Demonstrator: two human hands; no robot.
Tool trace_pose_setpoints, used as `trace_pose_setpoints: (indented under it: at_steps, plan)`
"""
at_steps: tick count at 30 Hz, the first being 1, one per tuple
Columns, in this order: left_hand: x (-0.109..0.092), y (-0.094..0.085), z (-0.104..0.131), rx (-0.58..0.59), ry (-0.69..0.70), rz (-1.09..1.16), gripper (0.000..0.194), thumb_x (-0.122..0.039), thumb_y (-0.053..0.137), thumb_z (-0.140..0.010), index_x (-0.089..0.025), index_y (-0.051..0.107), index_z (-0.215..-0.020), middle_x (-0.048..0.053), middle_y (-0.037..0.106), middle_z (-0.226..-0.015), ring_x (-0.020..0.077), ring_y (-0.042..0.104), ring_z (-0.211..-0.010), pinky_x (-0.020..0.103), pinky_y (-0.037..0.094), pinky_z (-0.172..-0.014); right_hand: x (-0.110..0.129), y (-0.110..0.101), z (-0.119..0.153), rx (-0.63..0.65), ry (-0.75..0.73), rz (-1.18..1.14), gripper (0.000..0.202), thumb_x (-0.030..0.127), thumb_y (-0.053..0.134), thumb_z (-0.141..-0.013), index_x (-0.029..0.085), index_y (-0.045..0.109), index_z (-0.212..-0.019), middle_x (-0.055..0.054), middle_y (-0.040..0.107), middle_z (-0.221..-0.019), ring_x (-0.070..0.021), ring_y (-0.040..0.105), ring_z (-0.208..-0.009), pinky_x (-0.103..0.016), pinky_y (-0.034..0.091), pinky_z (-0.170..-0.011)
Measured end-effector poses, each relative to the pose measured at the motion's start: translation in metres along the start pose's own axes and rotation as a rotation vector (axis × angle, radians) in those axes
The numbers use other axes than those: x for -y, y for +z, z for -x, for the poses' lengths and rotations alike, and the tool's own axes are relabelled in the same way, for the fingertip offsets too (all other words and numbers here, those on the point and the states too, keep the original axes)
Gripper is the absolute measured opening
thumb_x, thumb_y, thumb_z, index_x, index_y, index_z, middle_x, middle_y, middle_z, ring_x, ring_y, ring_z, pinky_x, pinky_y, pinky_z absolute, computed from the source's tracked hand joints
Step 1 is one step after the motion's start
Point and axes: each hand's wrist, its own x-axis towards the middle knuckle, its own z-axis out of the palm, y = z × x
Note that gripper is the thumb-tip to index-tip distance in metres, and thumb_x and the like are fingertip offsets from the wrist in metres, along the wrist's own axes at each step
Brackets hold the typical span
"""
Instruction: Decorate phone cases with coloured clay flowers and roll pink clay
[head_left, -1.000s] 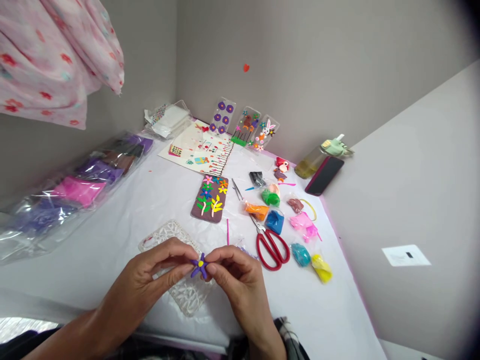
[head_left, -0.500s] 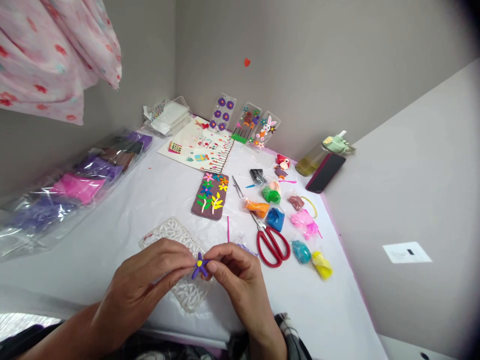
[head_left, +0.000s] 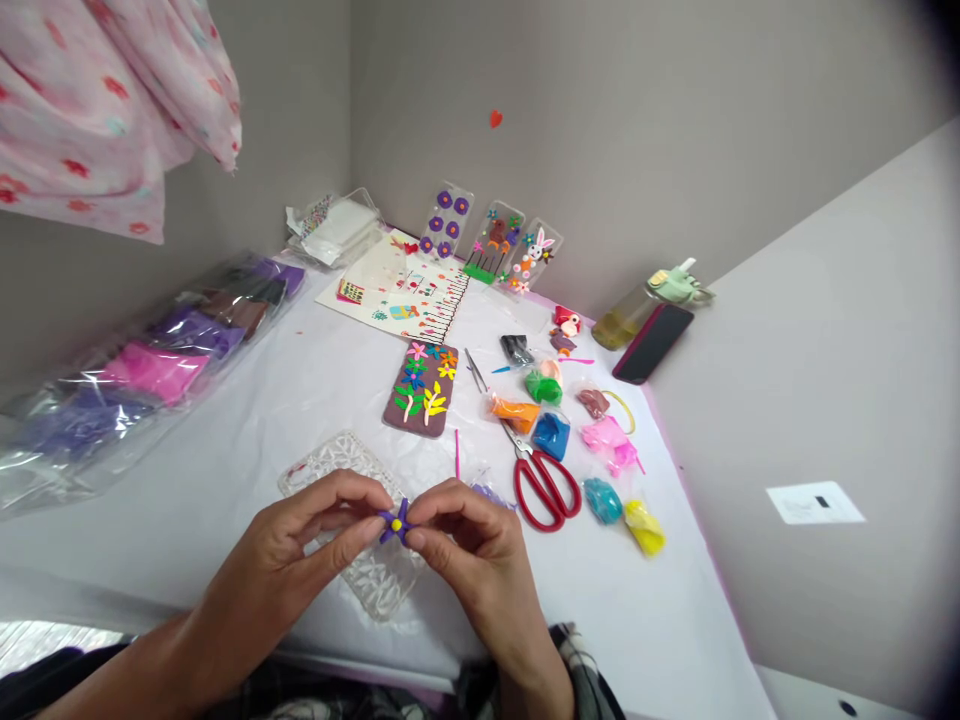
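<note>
Near edge of table (head_left: 615, 620) runs just below the wrists; R edge, pink-trimmed, slants back along the R wall (head_left: 825, 380). Widest stretch of white cover: nr R, btwn R hand (head_left: 472, 540) and that edge. Another strip lies L, btwn the long clear bag (head_left: 161, 375) of coloured pkts and the lacy case (head_left: 379, 585). Fwd of the hands it's tighter: brown case (head_left: 421, 395) ahead, scissors (head_left: 546, 490) to the R, blades by the orange pkt (head_left: 514, 412).

Counts: 1 purple flower (head_left: 396, 524) w/ yellow centre; 1 lacy case, flat under/behind the hands; 1 brown case w/ raised flowers + 2 leafy stems; 3 decorated clear cases propped at the back: purple-flower case (head_left: 447, 222) (6 blooms), green-base case (head_left: 495, 243), rabbit case (head_left: 535, 257). 1 pr scissors, 1 pr tweezers (head_left: 475, 372), 1 spiral notebook (head_left: 405, 300), 1 bottle (head_left: 652, 300), 1 phone (head_left: 654, 343) tilted against it. Small pkts on R half: approx 9, some overlapping, so exact no. unclear.

Grip: both nearly closed, thumb + index each. L hand (head_left: 300, 550) pinches the flower's L side, R hand its R side. Flower sits btwn the fingertips, above the lacy case, nr the table's front; petals partly covered, can't count. Other fingers curled, touching nothing else that shows.
</note>
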Motion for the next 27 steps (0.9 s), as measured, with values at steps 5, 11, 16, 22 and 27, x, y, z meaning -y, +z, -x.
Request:
trace_pose_setpoints:
  at_steps: [5, 11, 16, 22, 27]
  plan:
    - [-0.0012, -0.0010, -0.0016, 0.030, -0.057, 0.025, 0.009, -0.035, 0.068, -0.097, -0.031, 0.075, -0.099, -0.004, 0.076, -0.092, 0.0130, 0.076, -0.086, 0.012, 0.058, -0.078, -0.0009, 0.0001, 0.0001, -0.010, 0.024, -0.008, 0.008, 0.030, 0.090, -0.082, 0.027, 0.084, -0.086, 0.002, 0.077, -0.083, -0.0141, 0.066, -0.079, -0.024, 0.050, -0.075]
    - [-0.0007, 0.0009, -0.0013, 0.056, -0.127, 0.105, 0.010, -0.036, 0.069, -0.096, -0.028, 0.073, -0.093, -0.003, 0.075, -0.087, 0.0137, 0.076, -0.081, 0.014, 0.059, -0.075, -0.0005, -0.0002, -0.0001, 0.017, 0.022, -0.023, 0.007, 0.030, 0.089, -0.083, 0.028, 0.085, -0.087, 0.002, 0.077, -0.084, -0.0139, 0.067, -0.080, -0.024, 0.051, -0.076]
    - [-0.0002, 0.0025, 0.0004, 0.065, -0.141, 0.125, 0.009, -0.035, 0.070, -0.095, -0.027, 0.073, -0.093, -0.002, 0.074, -0.088, 0.0148, 0.075, -0.082, 0.016, 0.060, -0.075, 0.0008, 0.0001, -0.0007, 0.005, 0.005, -0.011, 0.007, 0.031, 0.090, -0.083, 0.028, 0.085, -0.086, 0.002, 0.076, -0.083, -0.0137, 0.067, -0.080, -0.024, 0.050, -0.075]
    - [-0.0015, 0.0046, -0.0010, 0.042, -0.125, 0.110, 0.007, -0.034, 0.073, -0.093, -0.027, 0.074, -0.091, -0.003, 0.073, -0.088, 0.0143, 0.075, -0.084, 0.015, 0.060, -0.079, 0.0008, 0.0003, -0.0008, -0.007, 0.036, -0.023, 0.010, 0.031, 0.091, -0.081, 0.026, 0.083, -0.084, 0.003, 0.077, -0.081, -0.0131, 0.066, -0.078, -0.023, 0.050, -0.074]
    - [0.0009, 0.0043, 0.0006, 0.008, -0.109, 0.110, 0.007, -0.034, 0.072, -0.094, -0.027, 0.073, -0.092, -0.003, 0.072, -0.089, 0.0141, 0.075, -0.086, 0.015, 0.060, -0.080, 0.0004, 0.0005, -0.0005, -0.010, 0.064, -0.068, 0.010, 0.032, 0.088, -0.083, 0.025, 0.082, -0.088, 0.002, 0.076, -0.081, -0.0139, 0.066, -0.076, -0.025, 0.050, -0.073]
